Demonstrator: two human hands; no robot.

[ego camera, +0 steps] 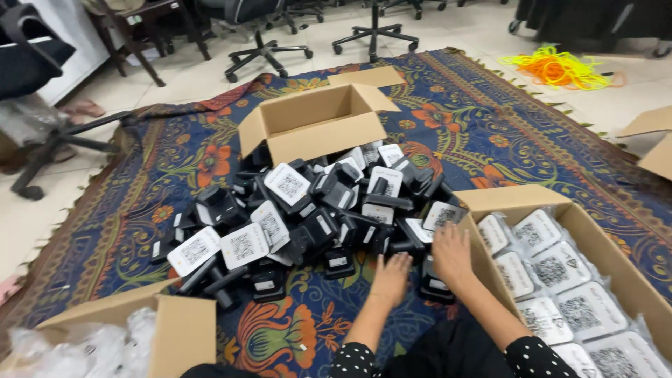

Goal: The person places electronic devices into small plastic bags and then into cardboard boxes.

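Both hands flat, fingers spread, holding nothing: left hand [392,274] & right hand [451,253] rest on near edge of device pile [308,210] on rug [490,133]. Right box [595,241] partly filled w/ bagged units; most of pile unpacked.

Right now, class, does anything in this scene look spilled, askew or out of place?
Yes. The black devices with white tags lie in a loose heap on the carpet, spilling from the tipped cardboard box, while the box at right holds bagged ones in neat rows. A tangle of yellow and orange cords lies on the floor.
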